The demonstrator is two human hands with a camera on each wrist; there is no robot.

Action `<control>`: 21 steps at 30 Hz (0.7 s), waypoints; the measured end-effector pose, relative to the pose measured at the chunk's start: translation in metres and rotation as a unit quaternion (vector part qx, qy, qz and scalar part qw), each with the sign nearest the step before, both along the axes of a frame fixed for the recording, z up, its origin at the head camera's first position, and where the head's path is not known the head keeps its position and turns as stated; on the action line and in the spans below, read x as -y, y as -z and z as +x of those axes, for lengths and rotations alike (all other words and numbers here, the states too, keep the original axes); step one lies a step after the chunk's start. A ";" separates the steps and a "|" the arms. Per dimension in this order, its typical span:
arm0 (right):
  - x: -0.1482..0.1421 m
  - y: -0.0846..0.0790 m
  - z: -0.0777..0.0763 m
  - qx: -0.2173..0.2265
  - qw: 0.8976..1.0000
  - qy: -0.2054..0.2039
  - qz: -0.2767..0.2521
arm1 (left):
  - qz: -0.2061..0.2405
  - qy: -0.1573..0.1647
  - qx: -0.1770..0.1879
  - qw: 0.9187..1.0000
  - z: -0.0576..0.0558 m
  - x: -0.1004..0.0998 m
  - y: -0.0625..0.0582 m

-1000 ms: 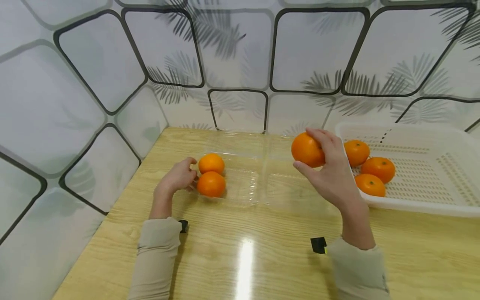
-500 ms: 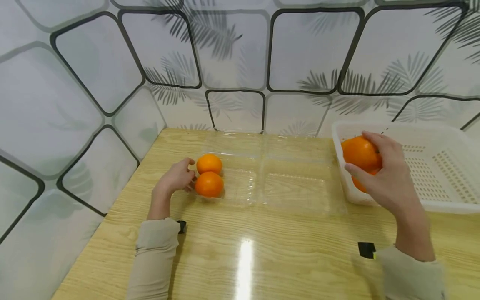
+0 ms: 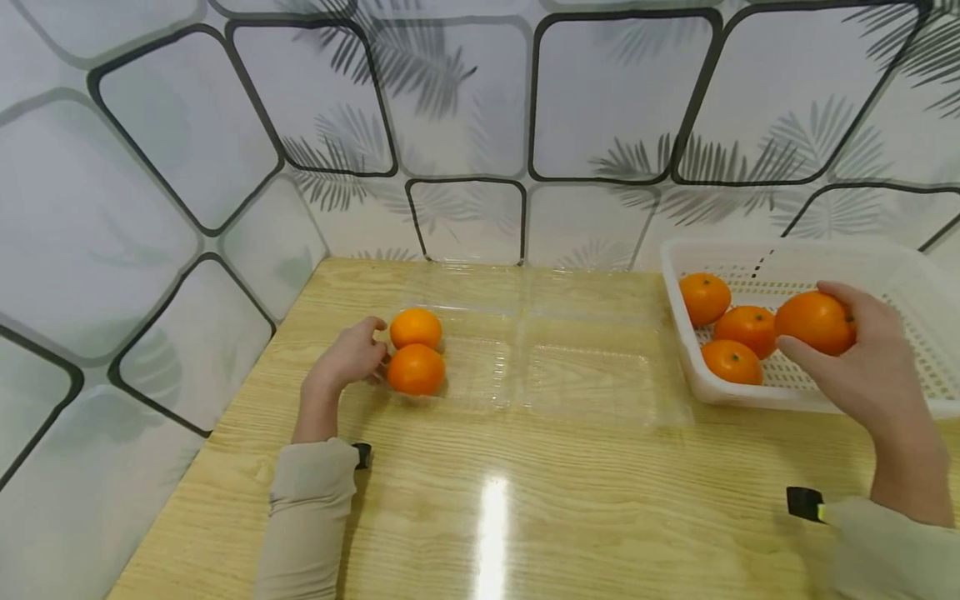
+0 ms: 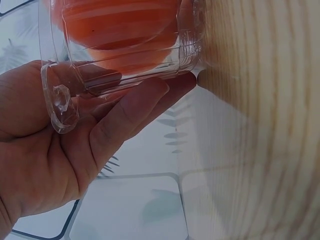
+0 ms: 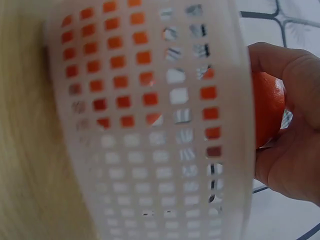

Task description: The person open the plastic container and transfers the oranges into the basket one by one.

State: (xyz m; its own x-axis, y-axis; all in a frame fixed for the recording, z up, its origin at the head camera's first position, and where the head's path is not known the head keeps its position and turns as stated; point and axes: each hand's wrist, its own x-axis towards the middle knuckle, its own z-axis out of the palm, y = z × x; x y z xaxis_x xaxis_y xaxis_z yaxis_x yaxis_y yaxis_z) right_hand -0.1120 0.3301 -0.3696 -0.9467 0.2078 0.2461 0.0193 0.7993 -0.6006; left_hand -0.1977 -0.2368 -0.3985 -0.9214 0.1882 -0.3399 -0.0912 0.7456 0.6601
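Observation:
My right hand grips a mandarin between thumb and fingers, over the inside of the white plastic basket. To its left, a group of 3 mandarins sits in that basket. At the left, my left hand touches the outer side of a clear plastic box, its fingers mostly straight. Two mandarins, a rear one and a front one, lie in the box's left end. In the right wrist view the basket wall hides part of the held mandarin.
The clear box's other compartments extend right across the wooden table. A patterned wall covering rises behind and at the left. The basket stands at the table's right side, near the back wall.
My right hand has carried the mandarin rightward, from beside the basket's left rim to above its inside. The left hand stays at the clear box. The head view has shifted slightly.

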 end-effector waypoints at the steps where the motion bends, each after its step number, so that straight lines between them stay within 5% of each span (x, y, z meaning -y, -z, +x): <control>1: -0.003 0.003 0.000 0.007 1.000 -0.003 0.004 | -0.002 0.000 -0.001 1.000 0.000 0.000 0.000; 8: -0.014 0.017 -0.002 0.046 0.998 -0.005 0.036 | -0.001 -0.001 -0.003 1.000 0.001 0.001 -0.001; 21: -0.020 0.018 -0.004 0.141 0.986 -0.018 0.081 | -0.003 -0.002 0.003 1.000 0.002 -0.001 -0.003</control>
State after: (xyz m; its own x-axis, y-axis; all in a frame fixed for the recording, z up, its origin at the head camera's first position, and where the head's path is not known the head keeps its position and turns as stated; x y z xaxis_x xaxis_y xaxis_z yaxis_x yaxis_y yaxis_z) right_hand -0.1159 0.3505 -0.3875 -0.9883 0.1527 -0.0020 0.1380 0.8872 -0.4403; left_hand -0.1959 -0.2354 -0.3953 -0.9200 0.1821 -0.3471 -0.0991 0.7487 0.6555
